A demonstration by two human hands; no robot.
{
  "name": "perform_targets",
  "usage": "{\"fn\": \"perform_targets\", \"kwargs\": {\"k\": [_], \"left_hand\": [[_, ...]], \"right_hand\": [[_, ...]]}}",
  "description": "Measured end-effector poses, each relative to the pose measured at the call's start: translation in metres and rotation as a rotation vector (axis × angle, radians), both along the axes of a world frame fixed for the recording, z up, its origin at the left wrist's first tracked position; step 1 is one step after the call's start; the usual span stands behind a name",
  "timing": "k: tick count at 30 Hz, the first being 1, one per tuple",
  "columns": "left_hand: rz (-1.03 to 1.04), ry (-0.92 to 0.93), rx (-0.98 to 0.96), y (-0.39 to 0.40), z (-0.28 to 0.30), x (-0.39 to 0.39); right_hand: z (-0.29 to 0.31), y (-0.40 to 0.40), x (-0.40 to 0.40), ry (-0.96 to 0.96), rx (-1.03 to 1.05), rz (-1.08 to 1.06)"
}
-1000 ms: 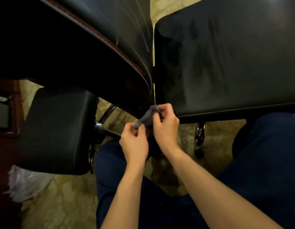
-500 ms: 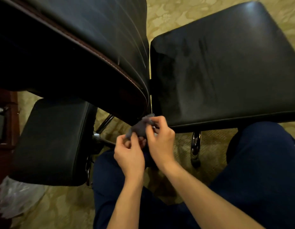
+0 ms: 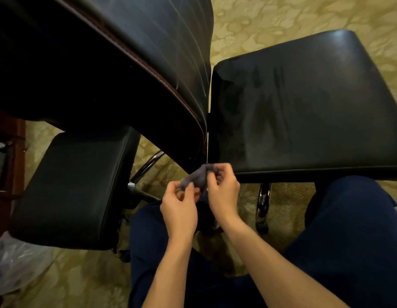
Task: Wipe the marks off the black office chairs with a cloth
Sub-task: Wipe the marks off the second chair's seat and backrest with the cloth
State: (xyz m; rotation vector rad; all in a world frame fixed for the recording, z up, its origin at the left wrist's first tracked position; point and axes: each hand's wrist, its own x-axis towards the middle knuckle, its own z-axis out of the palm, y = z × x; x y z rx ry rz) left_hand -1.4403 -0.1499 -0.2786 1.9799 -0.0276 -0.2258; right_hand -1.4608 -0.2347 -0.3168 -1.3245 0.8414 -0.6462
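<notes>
A small grey cloth (image 3: 198, 177) is bunched between my two hands, just below the near left corner of a black chair seat (image 3: 304, 107). That seat shows pale dusty streaks across its top. My left hand (image 3: 180, 206) pinches the cloth's lower end with fingers and thumb. My right hand (image 3: 223, 192) grips its upper end near the seat's front edge. A black chair backrest (image 3: 126, 63) with a reddish seam rises at the upper left. Below it lies another black seat (image 3: 75, 187).
My knees in dark blue trousers (image 3: 353, 241) fill the lower frame. Chrome chair legs (image 3: 263, 201) stand on the patterned beige carpet (image 3: 282, 23). A crumpled clear plastic bag (image 3: 13, 265) lies at the lower left, beside dark red wooden furniture (image 3: 15, 161).
The view has shifted, so the chairs and my hands sit lower in frame and more carpet shows. Both hands still hold the cloth and keep working it between the fingers.
</notes>
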Motion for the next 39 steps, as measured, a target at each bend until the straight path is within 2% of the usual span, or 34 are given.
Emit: {"fn": "perform_targets", "kwargs": {"k": [3,5,7,14,16,21,28,33,39], "left_hand": [[-0.057,-0.173,0.030,-0.012,0.014,-0.004],[-0.054,-0.233,0.039,-0.020,0.019,-0.001],[-0.038,-0.209,0.062,-0.021,0.015,0.005],[0.047,0.152,0.127,-0.007,-0.025,0.015],[0.034,0.149,0.104,-0.008,-0.024,0.014],[0.031,-0.050,0.050,-0.027,-0.008,0.021],[0.097,-0.039,0.118,-0.034,-0.022,0.038],[0.173,0.048,0.116,-0.047,-0.034,0.063],[0.281,0.061,-0.099,-0.066,-0.045,0.100]], "right_hand": [[0.033,-0.012,0.010,-0.187,0.080,-0.106],[0.036,-0.017,0.018,-0.196,0.114,-0.120],[0.024,-0.014,0.022,-0.129,0.160,-0.068],[-0.014,-0.017,0.026,0.163,0.084,0.105],[-0.009,-0.022,0.027,0.134,0.091,0.109],[0.024,-0.027,0.043,-0.068,0.080,-0.018],[0.004,-0.026,0.065,-0.013,0.047,0.015],[-0.019,-0.043,0.078,0.102,-0.009,0.123],[-0.018,-0.088,0.108,0.028,-0.104,0.315]]}}
